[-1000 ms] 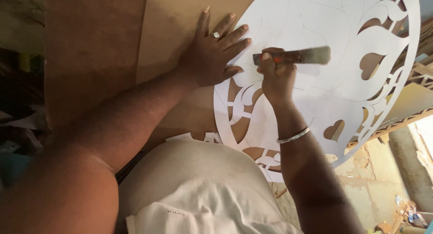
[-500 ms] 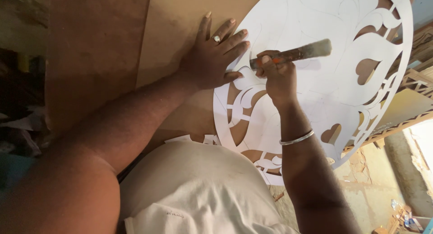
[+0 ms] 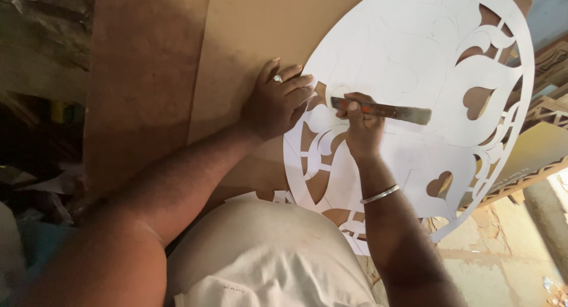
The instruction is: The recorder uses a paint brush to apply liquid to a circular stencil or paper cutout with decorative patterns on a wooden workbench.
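A large round white stencil sheet (image 3: 408,52) with cut-out curls and heart shapes lies on a brown board (image 3: 248,40). My left hand (image 3: 277,103), a ring on one finger, presses flat across the sheet's left edge and the board. My right hand (image 3: 362,129), with a silver bangle at the wrist, is closed around a long cutting tool (image 3: 390,111) with an orange-marked handle and a flat metal blade. The tool lies nearly level over the sheet, its blade end pointing right.
A darker brown panel (image 3: 142,76) stands to the left of the board. Carved lattice woodwork (image 3: 547,108) sits at the right edge. A cluttered dark area (image 3: 35,135) is at far left. Concrete floor (image 3: 503,259) shows at lower right.
Both hands have shifted a little down and left on the sheet. The tool has swung from tilting up at its right end to nearly level, dipping slightly right.
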